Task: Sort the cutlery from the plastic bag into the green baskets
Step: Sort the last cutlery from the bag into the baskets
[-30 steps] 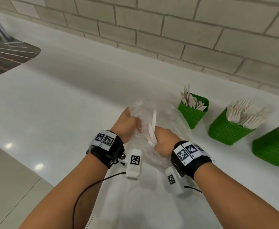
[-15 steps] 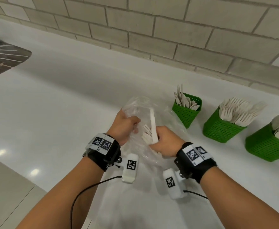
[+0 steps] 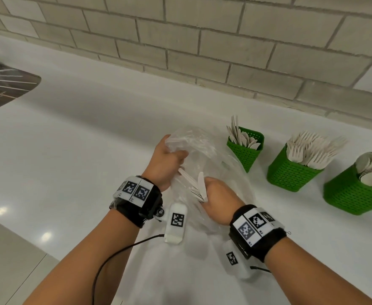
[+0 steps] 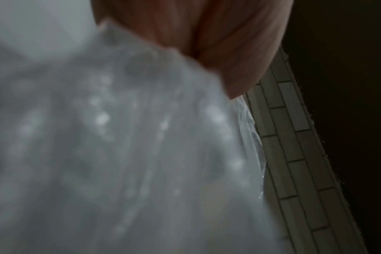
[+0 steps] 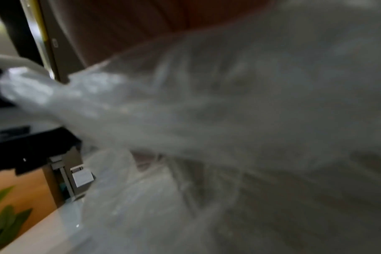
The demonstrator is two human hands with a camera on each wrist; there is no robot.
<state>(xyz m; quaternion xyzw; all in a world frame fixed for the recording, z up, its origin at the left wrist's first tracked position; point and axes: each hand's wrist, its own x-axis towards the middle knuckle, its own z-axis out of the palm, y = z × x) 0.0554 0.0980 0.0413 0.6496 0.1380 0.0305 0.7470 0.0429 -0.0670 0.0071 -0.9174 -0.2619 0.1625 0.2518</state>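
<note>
A clear plastic bag point(image 3: 220, 172) lies crumpled on the white counter point(image 3: 70, 161). My left hand point(image 3: 165, 159) grips the bag's rim at its left side. My right hand point(image 3: 216, 194) is inside the bag's mouth and grips a bundle of pale flat cutlery point(image 3: 199, 186) whose ends stick up and to the left. Both wrist views are filled with blurred bag plastic point(image 4: 141, 154) point(image 5: 228, 120). Three green baskets stand to the right: one with knives point(image 3: 245, 148), one with forks point(image 3: 290, 172), one with spoons point(image 3: 354, 192).
A tiled wall point(image 3: 202, 40) runs along the back of the counter. A dark sink point(image 3: 2, 89) sits at the far left. The counter's front edge point(image 3: 15, 234) drops to a lower grey surface at lower left. A black cable point(image 3: 119, 254) hangs from my left wrist.
My right hand has tipped the cutlery bundle from upright to slanting left and drawn it slightly nearer. My left hand has kept its grip on the bag's rim, lifting it a little.
</note>
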